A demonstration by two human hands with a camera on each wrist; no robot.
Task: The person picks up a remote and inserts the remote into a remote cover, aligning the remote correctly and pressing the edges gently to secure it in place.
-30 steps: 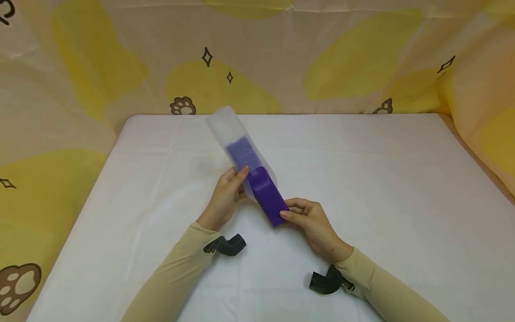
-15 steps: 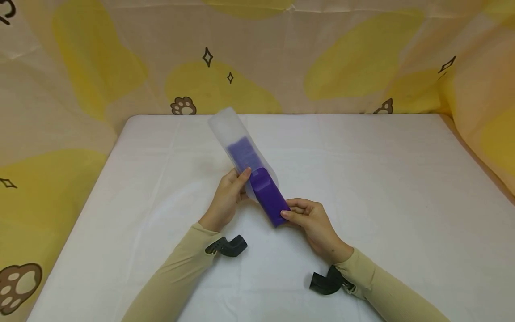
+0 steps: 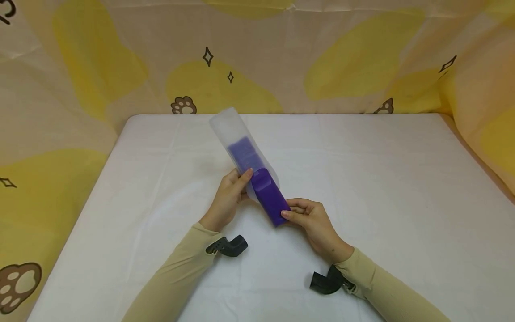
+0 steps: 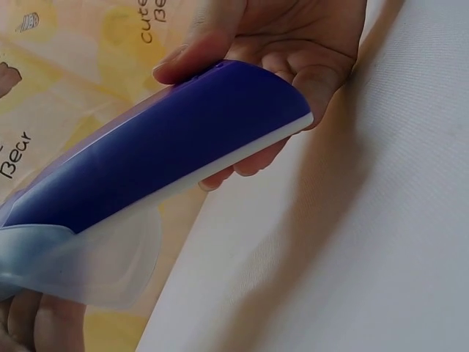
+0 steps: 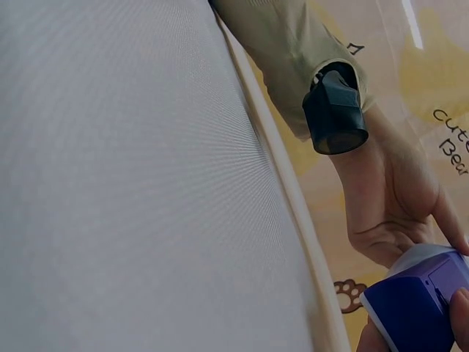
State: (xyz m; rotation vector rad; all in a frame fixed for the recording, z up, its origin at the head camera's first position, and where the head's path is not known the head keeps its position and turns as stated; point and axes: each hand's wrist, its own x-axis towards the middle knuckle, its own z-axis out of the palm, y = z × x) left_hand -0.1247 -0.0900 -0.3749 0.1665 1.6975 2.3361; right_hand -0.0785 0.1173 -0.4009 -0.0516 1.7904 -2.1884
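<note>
A long purple tool [image 3: 270, 201] with a white underside lies slantwise between the two hands in the head view. Its upper part sits inside a frosted, see-through plastic sleeve [image 3: 229, 127], where it shows as a paler purple block. My left hand [image 3: 225, 199] grips the sleeve near its mouth, thumb on top and fingers behind. The bare lower end of the tool is pinched by my right hand [image 3: 315, 226], thumb over the front. In the right wrist view the tool's end [image 5: 414, 315] shows a small lighter purple panel. Some fingers are hidden behind the tool and sleeve.
Beneath the hands spreads a table with a white cover [image 3: 382, 170]. A patterned yellow and beige cloth [image 3: 249, 53] hangs behind it and along both sides. Black camera mounts stick out from the left cuff [image 3: 227, 246] and the right cuff [image 3: 327, 281].
My left hand and the sleeve have shifted slightly right and down, toward my right hand. The right hand has hardly moved and keeps its pinch on the tool's lower end.
</note>
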